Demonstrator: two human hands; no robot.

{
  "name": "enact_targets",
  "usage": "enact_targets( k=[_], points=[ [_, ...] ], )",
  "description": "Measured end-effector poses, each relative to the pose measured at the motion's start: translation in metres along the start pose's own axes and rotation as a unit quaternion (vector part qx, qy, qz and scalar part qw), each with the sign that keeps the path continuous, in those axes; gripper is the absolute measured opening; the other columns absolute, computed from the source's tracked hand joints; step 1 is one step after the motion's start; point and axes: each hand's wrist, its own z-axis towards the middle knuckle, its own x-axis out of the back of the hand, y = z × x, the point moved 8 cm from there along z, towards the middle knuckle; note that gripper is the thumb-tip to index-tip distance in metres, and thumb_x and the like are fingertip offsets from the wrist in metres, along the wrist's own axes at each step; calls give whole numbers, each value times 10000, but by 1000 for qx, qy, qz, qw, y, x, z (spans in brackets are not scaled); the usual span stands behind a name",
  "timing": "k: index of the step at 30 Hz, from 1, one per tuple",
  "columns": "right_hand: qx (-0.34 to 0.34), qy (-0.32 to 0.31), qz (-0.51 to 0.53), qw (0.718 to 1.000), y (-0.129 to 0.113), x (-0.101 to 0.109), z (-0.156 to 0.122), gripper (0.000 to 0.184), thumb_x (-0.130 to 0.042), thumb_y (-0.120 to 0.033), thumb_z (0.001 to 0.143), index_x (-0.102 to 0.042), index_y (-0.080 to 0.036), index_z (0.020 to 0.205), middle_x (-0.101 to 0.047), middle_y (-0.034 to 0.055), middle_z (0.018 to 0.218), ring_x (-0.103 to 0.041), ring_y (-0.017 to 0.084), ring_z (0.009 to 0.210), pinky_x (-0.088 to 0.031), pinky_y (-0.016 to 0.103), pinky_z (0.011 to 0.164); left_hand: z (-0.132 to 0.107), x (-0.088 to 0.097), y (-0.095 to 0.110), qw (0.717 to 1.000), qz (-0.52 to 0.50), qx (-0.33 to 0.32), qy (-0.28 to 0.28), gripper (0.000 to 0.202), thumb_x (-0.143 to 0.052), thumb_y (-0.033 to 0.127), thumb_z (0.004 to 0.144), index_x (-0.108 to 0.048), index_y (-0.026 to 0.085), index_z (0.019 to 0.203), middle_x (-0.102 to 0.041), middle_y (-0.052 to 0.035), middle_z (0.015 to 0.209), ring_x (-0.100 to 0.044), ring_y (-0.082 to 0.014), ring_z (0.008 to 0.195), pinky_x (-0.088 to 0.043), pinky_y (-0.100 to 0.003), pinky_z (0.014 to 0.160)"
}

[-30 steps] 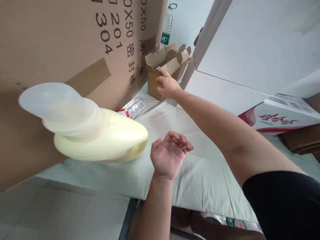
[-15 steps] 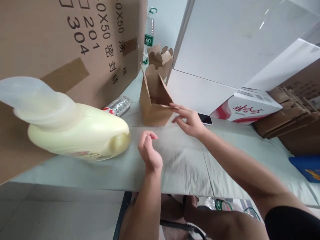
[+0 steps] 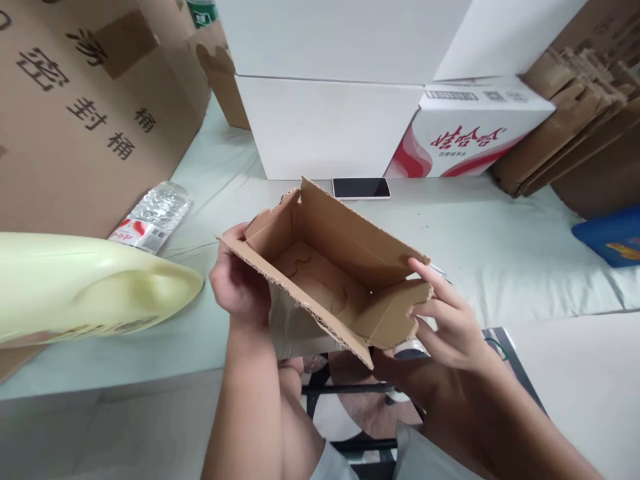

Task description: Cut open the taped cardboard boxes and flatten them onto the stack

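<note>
A small open brown cardboard box [image 3: 325, 267] with its flaps spread is held between both hands over the near edge of the table [image 3: 500, 253]. My left hand [image 3: 237, 287] is closed on the box's left end. At the right end, my right hand [image 3: 447, 323] grips a flap, its fingers along the cardboard. The box's inside is bare. A pale yellow plastic jug [image 3: 85, 287] lies on its side just left of my left hand.
A crushed clear water bottle [image 3: 150, 217] lies by a big brown carton [image 3: 75, 113] at the left. A phone [image 3: 361, 188] lies behind the box, before white boxes [image 3: 330, 127]. A red-and-white carton [image 3: 470, 130], flat cardboard [image 3: 565, 133] and a blue item [image 3: 607, 237] sit right.
My right hand pulled the small box from the far end of the table to the near edge. My left hand, open before, closed on its left end. The view swung right and down.
</note>
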Motion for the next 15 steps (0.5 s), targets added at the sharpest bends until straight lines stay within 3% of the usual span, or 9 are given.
enact_targets(
  k=[2, 4, 8, 10, 12, 14, 15],
  points=[
    [-9, 17, 11, 1000, 9, -3, -3, 272, -552, -19, 866, -632, -238, 1005, -373, 63, 1697, -746, 151, 826, -630, 322, 682, -2, -3, -3, 999, -32, -7, 4, 426, -482, 569, 899, -715, 217, 960, -743, -97, 1065, -682, -305, 1100, -543, -459, 1000],
    [-12, 16, 7, 1000, 15, -6, -6, 339, -554, -24, 872, -618, -242, 1123, -354, 98, 1704, -705, 118, 742, -615, 317, 664, -4, -7, -2, 999, -18, -40, 4, 399, -493, 525, 898, -743, 214, 905, -729, -95, 1021, -661, -286, 1117, -512, -437, 1055],
    [-19, 14, -65, 998, 19, -13, -16, 449, -572, -50, 868, -633, -249, 1266, -537, 141, 1519, -704, 180, 915, -590, 301, 658, -8, -21, -9, 998, 12, -51, -17, 305, -573, 487, 882, -708, 230, 792, -689, -81, 1007, -631, -246, 1087, -492, -386, 1052],
    [-16, 66, -86, 994, 19, -8, -23, 491, -585, -70, 855, -652, -280, 1294, -586, 112, 1340, -667, 197, 973, -586, 308, 683, -8, -25, -14, 999, 24, -46, -10, 286, -613, 479, 892, -666, 226, 769, -670, -67, 1008, -624, -221, 1050, -500, -357, 1009],
    [-23, 164, -103, 981, 21, 4, -33, 551, -619, -132, 845, -636, -326, 1361, -563, 89, 1238, -625, 214, 995, -589, 351, 740, -8, -27, -17, 998, 40, -58, -2, 318, -652, 510, 897, -639, 215, 779, -643, -52, 961, -615, -197, 1002, -503, -329, 972],
    [-51, 238, -87, 966, 29, 14, -43, 664, -635, -228, 859, -517, -352, 1500, -539, 95, 1301, -604, 257, 1097, -593, 431, 850, -7, -30, -21, 997, 56, -60, -6, 377, -685, 573, 878, -626, 207, 811, -618, -36, 915, -607, -175, 929, -510, -310, 914],
    [-70, 237, -63, 967, 35, 14, -45, 717, -627, -270, 875, -433, -348, 1561, -524, 106, 1372, -591, 285, 1181, -584, 478, 923, -7, -30, -25, 997, 63, -53, -6, 407, -700, 604, 861, -620, 206, 835, -608, -27, 900, -600, -163, 877, -514, -302, 867]
  ],
)
